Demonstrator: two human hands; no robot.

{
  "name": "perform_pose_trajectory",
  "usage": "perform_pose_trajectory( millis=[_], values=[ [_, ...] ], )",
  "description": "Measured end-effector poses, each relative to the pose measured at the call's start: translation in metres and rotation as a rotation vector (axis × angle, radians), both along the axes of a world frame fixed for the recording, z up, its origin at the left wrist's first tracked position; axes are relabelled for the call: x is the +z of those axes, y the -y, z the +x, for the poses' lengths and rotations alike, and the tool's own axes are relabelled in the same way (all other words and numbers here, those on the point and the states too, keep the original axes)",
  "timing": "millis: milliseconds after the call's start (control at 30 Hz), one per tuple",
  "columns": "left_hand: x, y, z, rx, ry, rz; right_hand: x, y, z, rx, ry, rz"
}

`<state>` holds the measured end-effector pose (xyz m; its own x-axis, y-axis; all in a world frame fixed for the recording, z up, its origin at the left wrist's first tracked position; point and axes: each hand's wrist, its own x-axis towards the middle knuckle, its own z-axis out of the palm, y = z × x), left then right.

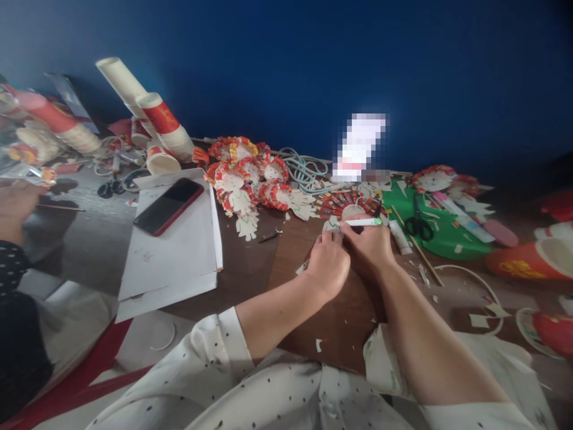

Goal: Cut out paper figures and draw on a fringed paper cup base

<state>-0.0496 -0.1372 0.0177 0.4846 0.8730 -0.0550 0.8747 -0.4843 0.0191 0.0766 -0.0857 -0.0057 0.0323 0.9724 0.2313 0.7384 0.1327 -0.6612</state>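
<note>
My left hand (329,263) is closed at the middle of the brown table, its fingertips on a small white paper cutout (330,225) with faint dark lines. Beside it, my right hand (371,245) grips a white marker with a green end (364,222). The marker lies nearly level, its green end toward the right; its tip is too small to make out. Just beyond both hands is a paper piece with fanned red strips (324,208) and a pale round centre.
Several red-fringed paper figures (242,170) lie at the back. Left are a phone (169,206) on a white box (165,263) and stacked paper cups (165,122). Black scissors (418,224) rest on a green sheet (452,242) at right. A co-worker's hand (18,203) is far left.
</note>
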Motion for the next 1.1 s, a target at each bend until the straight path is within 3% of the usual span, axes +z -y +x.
perform_pose_trajectory(
  millis=[1100],
  values=[
    [-0.0038,0.0009,0.0005,0.024,0.025,0.013,0.0061,-0.0031,-0.0037,-0.092,0.1,-0.062]
  ],
)
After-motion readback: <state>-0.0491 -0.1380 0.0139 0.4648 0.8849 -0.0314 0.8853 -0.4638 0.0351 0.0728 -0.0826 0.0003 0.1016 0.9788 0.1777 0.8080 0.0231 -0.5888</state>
